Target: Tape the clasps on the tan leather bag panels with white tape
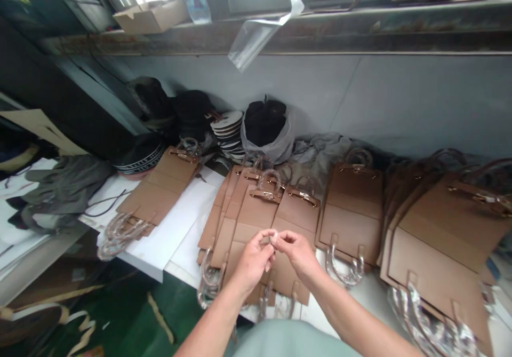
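Observation:
My left hand and my right hand meet above the brown panels, and their fingertips pinch a small shiny loop. Its exact shape is too small to tell. Directly under my hands lie overlapping flat brown bag panels with gold-coloured clasps and clear curved handles. Another brown panel lies to the right of my right hand, and a larger stack lies further right. To the far left, a single panel rests on a white board.
Dark round items and a white bag of black items stand against the grey wall. Grey cloth lies at the left. A cardboard box sits on a ledge above. Green floor shows below the board's edge.

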The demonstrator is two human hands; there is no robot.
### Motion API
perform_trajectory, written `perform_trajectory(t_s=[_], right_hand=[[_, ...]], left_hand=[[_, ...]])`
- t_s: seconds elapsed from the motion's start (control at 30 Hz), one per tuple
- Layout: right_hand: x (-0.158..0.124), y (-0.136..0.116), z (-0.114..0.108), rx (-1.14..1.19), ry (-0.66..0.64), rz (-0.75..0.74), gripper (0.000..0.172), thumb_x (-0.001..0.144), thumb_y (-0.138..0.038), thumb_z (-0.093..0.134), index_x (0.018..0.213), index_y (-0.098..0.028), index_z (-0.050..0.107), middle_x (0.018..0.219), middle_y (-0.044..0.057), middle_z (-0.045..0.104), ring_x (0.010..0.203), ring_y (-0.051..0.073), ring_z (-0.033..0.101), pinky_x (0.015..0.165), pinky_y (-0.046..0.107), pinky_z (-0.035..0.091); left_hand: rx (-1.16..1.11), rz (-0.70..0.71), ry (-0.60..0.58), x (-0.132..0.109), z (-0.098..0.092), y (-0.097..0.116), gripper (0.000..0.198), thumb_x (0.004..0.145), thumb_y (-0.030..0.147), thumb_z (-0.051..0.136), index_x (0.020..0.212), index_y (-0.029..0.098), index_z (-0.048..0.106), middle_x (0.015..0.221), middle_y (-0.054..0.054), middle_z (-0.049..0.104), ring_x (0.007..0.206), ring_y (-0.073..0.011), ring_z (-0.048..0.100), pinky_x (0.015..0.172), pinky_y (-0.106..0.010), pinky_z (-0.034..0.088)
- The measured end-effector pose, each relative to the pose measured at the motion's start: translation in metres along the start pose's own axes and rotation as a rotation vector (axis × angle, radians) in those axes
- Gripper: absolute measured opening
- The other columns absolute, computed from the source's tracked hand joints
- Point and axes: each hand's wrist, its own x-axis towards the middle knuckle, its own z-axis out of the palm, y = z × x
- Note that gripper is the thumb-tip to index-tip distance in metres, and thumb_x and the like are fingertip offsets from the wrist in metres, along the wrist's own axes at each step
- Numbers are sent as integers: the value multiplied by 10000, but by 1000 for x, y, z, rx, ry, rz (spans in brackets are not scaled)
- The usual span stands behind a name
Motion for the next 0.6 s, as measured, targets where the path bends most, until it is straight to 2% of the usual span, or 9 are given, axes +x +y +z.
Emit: perform_trajectory(t_s=[0.13, 0.27, 0.3, 0.37, 0.47, 0.6], right_hand=[[-15, -1, -1, 20, 38, 14, 344, 726, -522, 803, 703, -200, 687, 597, 4, 652, 590, 193, 604, 666, 320, 478], [-21, 0, -7, -18, 28, -1, 322, 745, -503, 803, 715, -196, 714, 642, 21, 688, 682, 212, 635, 755, 333, 483], [-22, 1, -9, -43, 26, -14, 319, 752, -505, 798, 722, -197, 726, 677, 30, 706, 726, 223, 646, 777, 337, 480], [-22, 2, -13, -115, 41, -48, 308, 769, -512, 780, 754, -206, 756, 761, 42, 734, 799, 240, 658, 794, 340, 476], [-21, 4, -20, -306, 80, -130, 283, 821, -508, 729, 772, -235, 787, 788, 40, 722, 782, 234, 648, 725, 327, 469], [-15, 3, -35, -605, 136, -296, 219, 879, -432, 694, 771, -267, 790, 746, 34, 695, 723, 216, 638, 689, 323, 469]], left_hand=[[-91, 28, 35, -10, 9, -3, 378, 762, 341, 786, 1067, 204, 610, 879, 2, 612, 518, -53, 497, 384, -168, 336], [-147, -39, 21, -13, 9, 0, 473, 709, 324, 827, 1076, 205, 554, 1042, -35, 633, 486, -38, 518, 356, -167, 313], [-127, -59, 21, -13, 7, 1, 498, 703, 339, 837, 1084, 204, 546, 1014, -39, 650, 477, -45, 523, 355, -168, 304], [-37, -88, 5, -12, 2, 1, 488, 734, 401, 823, 1085, 183, 564, 816, -16, 661, 427, -53, 475, 360, -174, 265], [129, -56, -24, -11, -2, 0, 408, 820, 477, 734, 1032, 141, 642, 515, 55, 513, 401, -65, 361, 402, -194, 228], [310, 36, 38, -8, 0, 3, 306, 862, 448, 680, 991, 171, 683, 552, 43, 511, 497, -108, 425, 488, -221, 301]])
